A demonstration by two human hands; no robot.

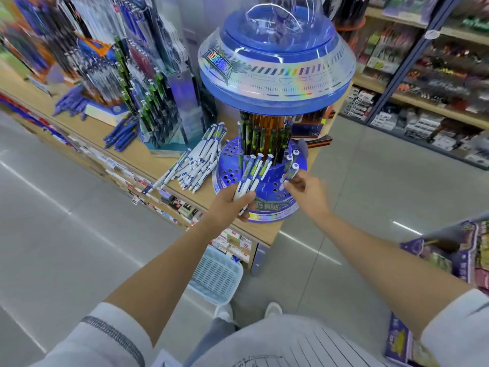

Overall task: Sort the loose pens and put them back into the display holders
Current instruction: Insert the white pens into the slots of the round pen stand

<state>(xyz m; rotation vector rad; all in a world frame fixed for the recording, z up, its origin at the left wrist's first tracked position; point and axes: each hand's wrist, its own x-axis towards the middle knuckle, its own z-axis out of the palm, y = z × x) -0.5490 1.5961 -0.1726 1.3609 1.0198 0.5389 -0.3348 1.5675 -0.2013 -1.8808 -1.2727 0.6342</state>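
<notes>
**Two hands at the blue pen carousel, much of it under cover**

The display holder point(272, 207), a blue carousel with a holed base, stands at the end of the wooden counter point(127, 157). Its clear dome point(277, 62) is cut off by the top of the frame. The dome's wide skirt hides the tops of the green-and-black pens point(264, 139) standing round the centre column. The left hand point(232, 205) has its grip closed round a bundle of white-and-blue pens point(251, 173), held over the base at seven o'clock. Their lower ends vanish behind the palm, and the count cannot be told. The right hand point(304, 189), at four o'clock of the base, pinches a single pen point(292, 172) between thumb and fingers. Whether its tip sits in a hole is hidden. The racks point(105, 62) at ten o'clock of the frame are smeared by blur.

The loose pens point(195, 165) lie fanned on the counter at nine o'clock of the holder, just beside its base, their nearest ends at the counter's front edge. Farther along, at ten o'clock, lie dark blue pens point(121, 133). The base's near rim sits close to the counter's corner. Bare floor point(66, 234) opens to the left and right of the counter end. A pale basket point(217, 276) stands on the floor below the corner, at six o'clock.
</notes>
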